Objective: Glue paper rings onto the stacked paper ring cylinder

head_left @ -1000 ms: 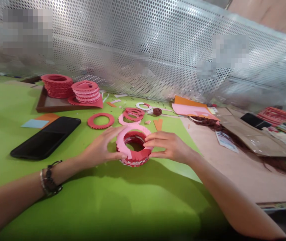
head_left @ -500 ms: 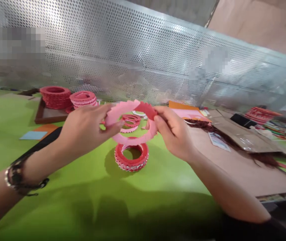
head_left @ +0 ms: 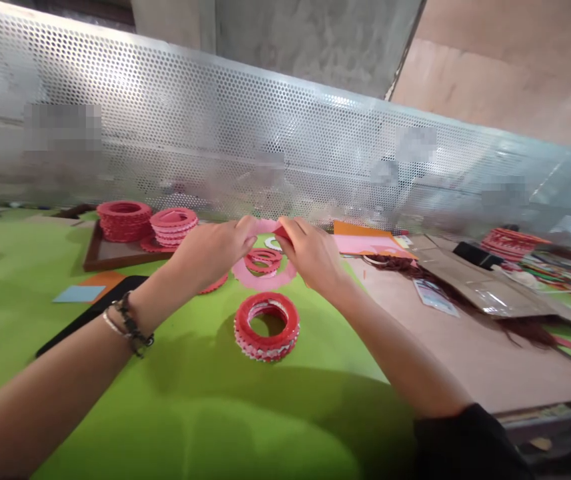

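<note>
A pink paper ring (head_left: pixel 270 279) hangs upright between my hands, its upper edge pinched by both. The fingers of my left hand (head_left: pixel 218 247) close on its upper left, and my right hand (head_left: pixel 310 253) grips the upper right, where a red patch shows. Part of the ring is hidden behind the hands. Nearer to me, a stack of red, pink and white scalloped rings (head_left: pixel 267 328) lies on the green table. Through the held ring I see loose red rings (head_left: pixel 264 259) lying farther back. Another red ring (head_left: pixel 214 284) shows partly under my left hand.
At the back left, a brown tray (head_left: pixel 90 257) bears a tall red ring stack (head_left: pixel 124 221) and a pink-red stack (head_left: pixel 174 227). Orange and blue paper (head_left: pixel 79 293) lies left. To the right are pink and orange sheets (head_left: pixel 373 243) and brown cardboard (head_left: pixel 480 280). A perforated metal screen (head_left: pixel 245 127) stands behind.
My hands have come closer together and moved to the ring's upper edge; before, they held its left and right sides. The ring now hangs lower beneath them. The camera view has shifted.
</note>
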Tool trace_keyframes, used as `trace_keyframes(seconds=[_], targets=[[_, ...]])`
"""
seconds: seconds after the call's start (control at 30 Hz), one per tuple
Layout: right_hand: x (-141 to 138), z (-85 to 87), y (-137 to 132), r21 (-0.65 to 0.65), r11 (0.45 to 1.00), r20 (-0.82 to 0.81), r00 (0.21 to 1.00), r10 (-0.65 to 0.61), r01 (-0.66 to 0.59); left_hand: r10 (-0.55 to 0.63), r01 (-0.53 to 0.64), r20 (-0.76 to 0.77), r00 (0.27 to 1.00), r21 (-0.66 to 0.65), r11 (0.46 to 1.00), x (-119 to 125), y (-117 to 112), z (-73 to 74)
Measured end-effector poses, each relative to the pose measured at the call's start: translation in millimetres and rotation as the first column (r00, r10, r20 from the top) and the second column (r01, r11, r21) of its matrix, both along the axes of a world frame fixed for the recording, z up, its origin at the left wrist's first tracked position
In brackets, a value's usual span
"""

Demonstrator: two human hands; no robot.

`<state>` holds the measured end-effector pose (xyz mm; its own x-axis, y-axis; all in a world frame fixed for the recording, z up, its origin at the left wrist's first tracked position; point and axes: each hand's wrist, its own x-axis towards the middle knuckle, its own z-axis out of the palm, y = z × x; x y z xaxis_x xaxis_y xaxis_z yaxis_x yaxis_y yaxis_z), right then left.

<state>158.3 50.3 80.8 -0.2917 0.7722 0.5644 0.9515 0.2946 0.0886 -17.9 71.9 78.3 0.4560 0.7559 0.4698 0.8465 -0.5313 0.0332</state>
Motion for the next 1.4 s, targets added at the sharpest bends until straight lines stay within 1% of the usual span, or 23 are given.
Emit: trace_keyframes(seconds=[0.1, 0.2, 0.37, 0.43, 0.5, 0.6, 0.7, 0.77, 0.83, 0.9, 1.0, 1.13, 1.23, 1.3, 1.4], targets=[[1, -2.7, 2, 0.047, 0.999, 0.051, 0.999, 0.001, -0.004, 0.056, -0.057, -0.091, 0.994, -0.009, 0.998, 2, 1, 1.1], [3, -5.4, 4, 0.074, 0.997, 0.098, 0.995, 0.029, -0.036, 0.058, -0.061, -0.159, 0.986, -0.011, 0.998, 5, 0, 2.4], [2, -3.3, 2, -0.005, 1.0, 0.164, 0.986, 0.013, -0.013, 0.057, -0.063, -0.224, 0.973, -0.022, 0.998, 6, 1, 1.1], [2, -1.1, 0, -0.028, 1.0, 0.169, 0.986, 0.003, 0.001, 0.067, -0.074, -0.221, 0.973, -0.027, 0.997, 7, 2, -0.1], [2, 0.7, -1, -0.02, 1.0, 0.151, 0.988, -0.013, 0.016, 0.072, -0.08, -0.195, 0.978, -0.032, 0.996, 7, 3, -1.8], [6, 1.6, -1, 0.002, 0.998, 0.103, 0.992, -0.068, 0.068, 0.075, -0.079, -0.107, 0.991, -0.038, 0.996, 6, 5, -4.5], [8, 1.2, -1, 0.006, 0.993, 0.086, 0.989, -0.119, 0.119, 0.083, -0.084, -0.039, 0.996, -0.011, 0.996, 4, 6, -6.8], [8, 1.0, -2, -0.006, 0.997, 0.125, 0.989, -0.075, 0.076, 0.05, -0.05, -0.058, 0.997, -0.004, 0.999, 3, 7, -8.3], [6, 0.8, -3, -0.052, 0.998, 0.189, 0.982, -0.015, 0.025, -0.022, 0.019, -0.109, 0.994, -0.021, 1.0, 3, 8, -9.9], [3, 0.4, -4, -0.096, 0.995, 0.248, 0.969, 0.005, 0.019, -0.099, 0.095, -0.158, 0.982, -0.037, 0.995, 4, 11, -11.3], [1, -1.3, -3, -0.088, 0.996, 0.317, 0.948, 0.004, 0.026, -0.178, 0.17, -0.209, 0.962, -0.056, 0.984, 3, 15, -12.5], [2, -4.8, 0, -0.08, 0.997, 0.389, 0.92, 0.041, -0.011, -0.218, 0.207, -0.21, 0.953, -0.071, 0.976, 1, 22, -15.0], [1, -6.2, 0, -0.113, 0.994, 0.394, 0.918, 0.043, 0.002, -0.229, 0.214, -0.193, 0.954, -0.093, 0.972, 0, 24, -17.4], [2, -5.8, -2, -0.14, 0.99, 0.358, 0.934, 0.024, 0.028, -0.21, 0.194, -0.162, 0.964, -0.111, 0.975, 1, 22, -17.6], [9, -4.4, -7, -0.159, 0.986, 0.246, 0.969, -0.013, 0.054, -0.179, 0.165, -0.085, 0.98, -0.148, 0.975, 1, 15, -16.0]])
